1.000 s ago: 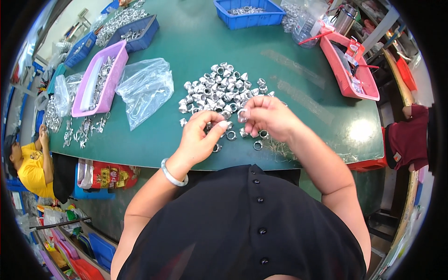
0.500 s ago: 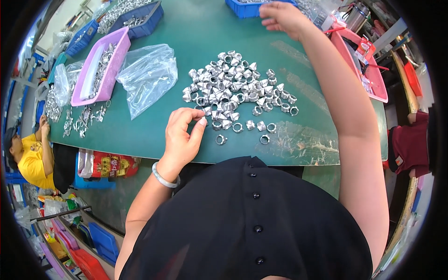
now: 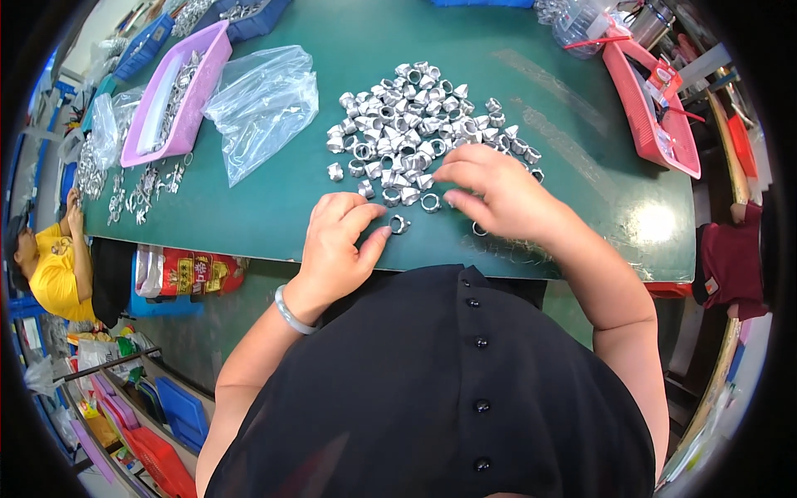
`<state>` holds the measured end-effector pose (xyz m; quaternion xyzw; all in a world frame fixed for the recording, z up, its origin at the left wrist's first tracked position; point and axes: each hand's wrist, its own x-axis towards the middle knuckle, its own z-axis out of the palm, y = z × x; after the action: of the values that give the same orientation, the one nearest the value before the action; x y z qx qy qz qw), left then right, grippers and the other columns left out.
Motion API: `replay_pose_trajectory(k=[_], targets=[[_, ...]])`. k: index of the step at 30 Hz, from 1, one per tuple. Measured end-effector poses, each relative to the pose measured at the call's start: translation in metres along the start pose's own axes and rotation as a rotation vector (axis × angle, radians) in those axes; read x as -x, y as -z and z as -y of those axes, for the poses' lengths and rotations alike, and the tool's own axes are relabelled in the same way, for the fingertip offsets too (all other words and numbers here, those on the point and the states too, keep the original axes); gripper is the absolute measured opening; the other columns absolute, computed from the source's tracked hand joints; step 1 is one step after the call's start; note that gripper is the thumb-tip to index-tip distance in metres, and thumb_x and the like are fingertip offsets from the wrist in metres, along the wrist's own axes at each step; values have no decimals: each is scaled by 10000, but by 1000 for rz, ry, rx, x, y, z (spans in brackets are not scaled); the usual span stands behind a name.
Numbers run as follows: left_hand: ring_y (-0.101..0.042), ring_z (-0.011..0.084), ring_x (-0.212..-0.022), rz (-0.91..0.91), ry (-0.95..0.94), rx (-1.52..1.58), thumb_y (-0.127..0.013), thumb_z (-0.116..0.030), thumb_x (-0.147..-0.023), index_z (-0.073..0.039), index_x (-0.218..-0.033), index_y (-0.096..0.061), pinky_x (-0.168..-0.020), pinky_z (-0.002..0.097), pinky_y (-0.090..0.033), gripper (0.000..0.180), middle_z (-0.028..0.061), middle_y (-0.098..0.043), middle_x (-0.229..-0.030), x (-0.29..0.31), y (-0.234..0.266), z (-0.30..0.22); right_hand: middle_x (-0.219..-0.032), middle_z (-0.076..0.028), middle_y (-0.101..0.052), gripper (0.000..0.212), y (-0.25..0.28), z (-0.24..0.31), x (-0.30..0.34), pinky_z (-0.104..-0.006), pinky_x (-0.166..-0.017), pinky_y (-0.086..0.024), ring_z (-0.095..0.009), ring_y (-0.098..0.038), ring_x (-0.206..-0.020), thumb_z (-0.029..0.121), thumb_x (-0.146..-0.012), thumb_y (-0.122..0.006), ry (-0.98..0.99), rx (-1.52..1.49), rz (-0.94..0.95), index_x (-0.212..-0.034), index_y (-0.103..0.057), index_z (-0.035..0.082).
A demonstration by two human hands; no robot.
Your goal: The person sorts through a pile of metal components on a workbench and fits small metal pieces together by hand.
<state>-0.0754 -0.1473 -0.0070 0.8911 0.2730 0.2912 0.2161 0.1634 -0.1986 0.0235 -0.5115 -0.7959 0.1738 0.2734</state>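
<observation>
A heap of small silver metal rings lies on the green table, with a few loose ones along its near side. My left hand, with a pale bangle at the wrist, rests at the near left of the heap. Its thumb and forefinger are apart, their tips right beside a single ring; whether they touch it I cannot tell. Over the heap's near right edge is my right hand, thumb and fingers parted and nothing visible between them. Another ring shows partly beneath that hand.
A clear plastic bag lies left of the heap, beside a pink-purple tray of metal parts. Blue bins stand at the back left. On the right are a pink basket and a clear bottle. A person in yellow sits at far left.
My right hand has come back from the blue bin at the far right to the heap's near edge. My left hand has shifted slightly right, toward the single ring.
</observation>
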Motion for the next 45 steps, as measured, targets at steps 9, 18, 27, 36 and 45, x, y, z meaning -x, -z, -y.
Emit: replay_pose_trajectory(k=[9, 18, 27, 36, 45], targets=[[-513, 263, -837, 49, 20, -53, -751, -145, -614, -40, -884, -613, -765, 357, -401, 321, 79, -543, -846, 3, -5, -3, -928, -98, -526, 249, -24, 6, 1, -369, -783, -404, -270, -507, -889, 120, -719, -630, -10, 216, -5, -946, -549, 56], [-507, 261, -810, 22, 30, -35, -745, -142, -621, -44, -839, -613, -736, 351, -398, 273, 78, -533, -808, 3, -9, 0, -891, -92, -512, 209, -14, 11, 7, -379, -768, -380, -274, -493, -856, 40, -695, -595, 17, 163, 55, -891, -527, 64], [-506, 254, -803, -13, 17, -21, -740, -136, -623, -50, -831, -618, -730, 346, -397, 256, 68, -535, -797, 3, -13, 0, -939, -82, -523, 331, -35, 17, -2, -371, -795, -361, -263, -495, -900, 146, -717, -649, 30, 185, -39, -1021, -540, 74], [-499, 106, -672, -82, 345, 491, -620, -27, -761, -23, -968, -560, -606, 223, -407, 215, 29, -546, -783, 9, -7, 5, -977, -129, -513, 378, -42, 20, -11, -383, -781, -417, -296, -512, -919, 161, -714, -661, 29, 133, -78, -1041, -524, 31], [-595, 125, -752, 46, 744, 1615, -504, -110, -883, 6, -1082, -520, -645, 218, -479, 231, 104, -619, -910, 9, 13, 25, -907, -119, -481, 391, -55, 30, -23, -371, -683, -450, -274, -531, -852, 189, -717, -667, -50, 277, -41, -1051, -520, 47]])
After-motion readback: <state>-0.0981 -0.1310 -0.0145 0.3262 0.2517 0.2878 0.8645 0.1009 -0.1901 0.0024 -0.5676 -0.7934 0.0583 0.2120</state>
